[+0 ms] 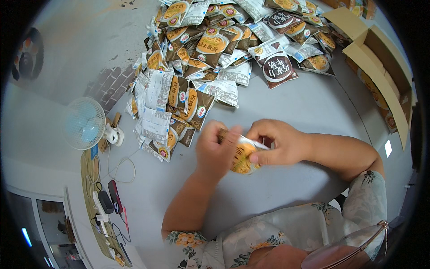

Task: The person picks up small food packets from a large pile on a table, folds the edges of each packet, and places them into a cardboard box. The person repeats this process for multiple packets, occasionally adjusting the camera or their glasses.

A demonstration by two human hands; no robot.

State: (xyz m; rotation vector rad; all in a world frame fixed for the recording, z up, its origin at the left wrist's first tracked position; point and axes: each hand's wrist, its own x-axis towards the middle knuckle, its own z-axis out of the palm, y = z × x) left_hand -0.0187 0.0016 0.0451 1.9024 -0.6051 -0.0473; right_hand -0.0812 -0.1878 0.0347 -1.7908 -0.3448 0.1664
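Between my two hands is a printed plastic pouch (246, 157), brown and white with an orange-yellow picture on it. My left hand (215, 151), slightly blurred, grips its left end, with the thumb raised along the edge. At the other end, my right hand (280, 144) pinches the pouch between thumb and fingers. Both hands hold it above the grey table (265, 188), close to my body. Just beyond my left hand lies the near end of a large heap of similar pouches (198, 104). Darker brown pouches (277, 65) show among them.
An opened cardboard box (379, 72) with raised flaps stands at the right. On the left are a small white fan (85, 122), a loose white cable (126, 164), a power strip (100, 208) with plugged-in adapters, and a dark red-edged device (115, 196).
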